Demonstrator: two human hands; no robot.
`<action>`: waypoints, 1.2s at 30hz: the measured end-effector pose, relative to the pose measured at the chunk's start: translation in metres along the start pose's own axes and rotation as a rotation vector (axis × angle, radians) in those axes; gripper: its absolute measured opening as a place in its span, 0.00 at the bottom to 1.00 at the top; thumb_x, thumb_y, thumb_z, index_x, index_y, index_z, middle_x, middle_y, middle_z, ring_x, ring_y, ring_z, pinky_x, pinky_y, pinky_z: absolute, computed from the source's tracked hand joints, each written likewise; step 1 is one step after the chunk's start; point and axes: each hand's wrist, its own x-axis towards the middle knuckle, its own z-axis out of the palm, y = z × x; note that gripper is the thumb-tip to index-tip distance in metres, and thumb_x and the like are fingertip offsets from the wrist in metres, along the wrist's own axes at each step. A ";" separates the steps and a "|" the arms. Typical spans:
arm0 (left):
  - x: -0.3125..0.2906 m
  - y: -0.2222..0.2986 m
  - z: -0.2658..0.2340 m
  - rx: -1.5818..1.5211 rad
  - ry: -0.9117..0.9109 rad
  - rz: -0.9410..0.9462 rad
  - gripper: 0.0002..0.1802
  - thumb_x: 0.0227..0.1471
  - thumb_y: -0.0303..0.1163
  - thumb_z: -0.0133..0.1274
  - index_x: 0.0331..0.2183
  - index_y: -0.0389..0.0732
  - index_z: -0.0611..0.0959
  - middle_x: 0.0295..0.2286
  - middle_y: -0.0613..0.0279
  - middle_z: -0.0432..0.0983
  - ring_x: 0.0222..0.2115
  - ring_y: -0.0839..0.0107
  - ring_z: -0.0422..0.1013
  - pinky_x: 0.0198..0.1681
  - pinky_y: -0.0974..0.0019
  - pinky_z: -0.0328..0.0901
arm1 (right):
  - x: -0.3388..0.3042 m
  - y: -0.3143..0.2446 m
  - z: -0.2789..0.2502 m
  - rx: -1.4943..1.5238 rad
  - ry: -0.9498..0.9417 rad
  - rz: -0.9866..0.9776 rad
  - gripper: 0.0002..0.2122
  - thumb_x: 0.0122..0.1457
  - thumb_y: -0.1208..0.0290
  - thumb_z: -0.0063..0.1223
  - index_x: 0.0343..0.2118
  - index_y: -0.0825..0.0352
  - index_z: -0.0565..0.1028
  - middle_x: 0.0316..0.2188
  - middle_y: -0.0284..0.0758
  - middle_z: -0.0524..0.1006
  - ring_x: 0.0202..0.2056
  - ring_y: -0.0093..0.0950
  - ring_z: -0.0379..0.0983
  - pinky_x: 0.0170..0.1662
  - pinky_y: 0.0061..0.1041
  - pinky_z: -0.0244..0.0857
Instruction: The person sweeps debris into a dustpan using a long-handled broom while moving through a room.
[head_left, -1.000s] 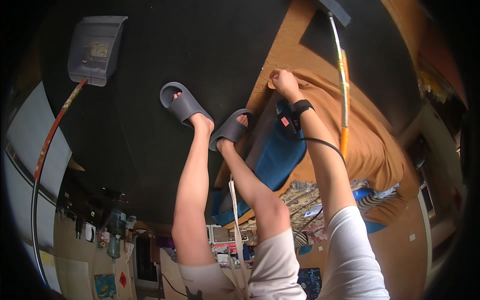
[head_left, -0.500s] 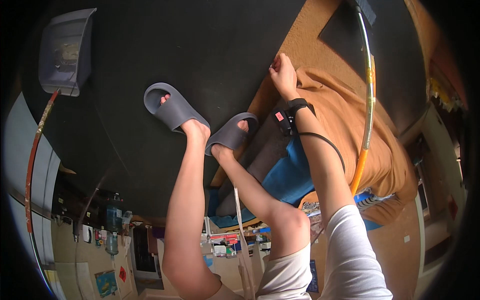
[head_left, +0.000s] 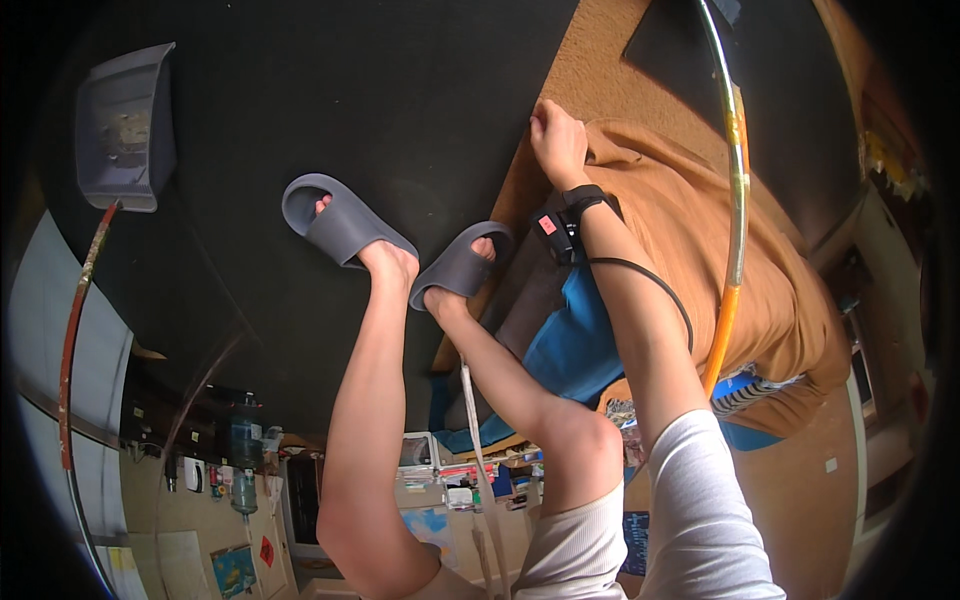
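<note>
Head view, right hand [head_left: 562, 145] at upper centre. I see its back, fingers bent inward and thumb towards the dark floor [head_left: 420, 90]. I cannot tell whether the fingers are pinching anything, as the tips are hidden from me. The left hand is outside my view; its state I cannot tell.

Brown cloth [head_left: 690, 230]: spread in wrinkles to the right of the right forearm, passing behind it as I look down. Its upper fold lies just beside the hand; contact I cannot confirm. At its lower edge I note a striped cloth [head_left: 750, 393]. Blue cloth [head_left: 580, 335] lies left of the forearm, next to a dark grey cloth [head_left: 525, 305].

On the right wrist I log a black strap [head_left: 585, 198] carrying a small black device [head_left: 557, 235] with a pink label. A black cable [head_left: 660, 285] loops from it across the forearm.

A pole [head_left: 738, 160], silvery above and orange below, crosses my view of the brown cloth; whether they touch I cannot tell. Far left, a grey dustpan [head_left: 125, 135] with a reddish handle [head_left: 82, 300]. Both feet wear grey slippers [head_left: 345, 220], the right one near the dark grey cloth
</note>
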 end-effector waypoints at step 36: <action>-0.297 0.431 -0.239 0.370 0.237 0.975 0.06 0.43 0.29 0.50 0.25 0.37 0.73 0.28 0.59 0.69 0.27 0.71 0.65 0.26 0.67 0.59 | -0.117 0.027 -0.290 -0.496 0.033 0.021 0.34 0.43 0.70 0.57 0.55 0.62 0.55 0.51 0.41 0.61 0.52 0.40 0.56 0.50 0.37 0.56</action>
